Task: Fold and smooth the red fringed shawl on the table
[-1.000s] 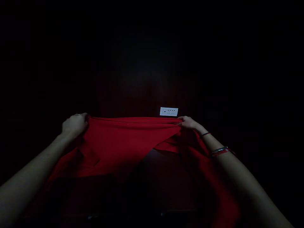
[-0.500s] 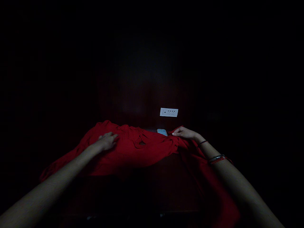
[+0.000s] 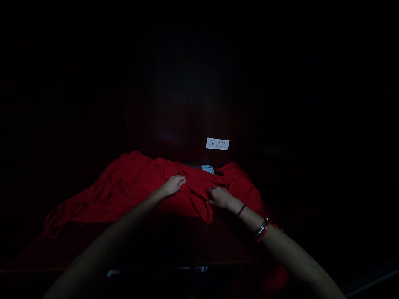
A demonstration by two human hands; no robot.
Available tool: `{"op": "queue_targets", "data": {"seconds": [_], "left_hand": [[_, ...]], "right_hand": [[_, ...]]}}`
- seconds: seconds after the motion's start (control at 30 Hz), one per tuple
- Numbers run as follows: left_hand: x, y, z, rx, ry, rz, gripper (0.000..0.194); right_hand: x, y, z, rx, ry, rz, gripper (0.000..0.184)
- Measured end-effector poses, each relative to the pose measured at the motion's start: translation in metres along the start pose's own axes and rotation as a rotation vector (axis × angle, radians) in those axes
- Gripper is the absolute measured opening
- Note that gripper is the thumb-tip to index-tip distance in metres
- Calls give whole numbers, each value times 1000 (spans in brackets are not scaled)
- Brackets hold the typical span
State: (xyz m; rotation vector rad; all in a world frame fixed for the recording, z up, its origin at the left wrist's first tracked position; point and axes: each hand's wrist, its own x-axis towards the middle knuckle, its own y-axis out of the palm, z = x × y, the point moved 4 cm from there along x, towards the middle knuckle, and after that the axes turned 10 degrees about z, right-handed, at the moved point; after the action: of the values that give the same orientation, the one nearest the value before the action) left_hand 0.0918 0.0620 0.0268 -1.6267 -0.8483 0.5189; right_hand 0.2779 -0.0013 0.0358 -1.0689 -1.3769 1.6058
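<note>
No legible txt, nos. or brands. Smartphone [image 3: 208,169], far side, just R of ctr, has a pale-blue scrn [image 3: 207,168], but anything on it's too small & dim to read. White wall-socket plate [image 3: 217,144], far, a bit R of the phone, shows outlet holes; any lettering illegible.

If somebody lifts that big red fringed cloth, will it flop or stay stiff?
The big red fringed cloth would probably flop, since it lies in soft, crumpled folds. Its thin, stringy fringe at the picture's left would likely dangle.
</note>
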Motion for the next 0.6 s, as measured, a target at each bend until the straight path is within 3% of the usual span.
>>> {"op": "queue_targets", "data": {"seconds": [0.13,0.23,0.33,0.4,0.5,0.6], "left_hand": [[-21,-71,18,-145,-85,-300,30],[-45,-121,26,-89,-110,-384,29],[-67,-154,30,-89,-173,-422,31],[-73,-162,27,-105,-204,-431,32],[-67,-156,5,-109,-139,-372,30],[-55,-146,-29,-108,-17,-307,28]], "right_hand": [[11,-4,-8,-59,195,-155,24],[17,-27,-30,-13,310,-280,28],[16,-47,-39,13,322,-395,35],[15,-52,-24,62,190,-420,44],[17,-54,26,196,-108,-481,50],[27,-50,73,263,-185,-524,51]]}}
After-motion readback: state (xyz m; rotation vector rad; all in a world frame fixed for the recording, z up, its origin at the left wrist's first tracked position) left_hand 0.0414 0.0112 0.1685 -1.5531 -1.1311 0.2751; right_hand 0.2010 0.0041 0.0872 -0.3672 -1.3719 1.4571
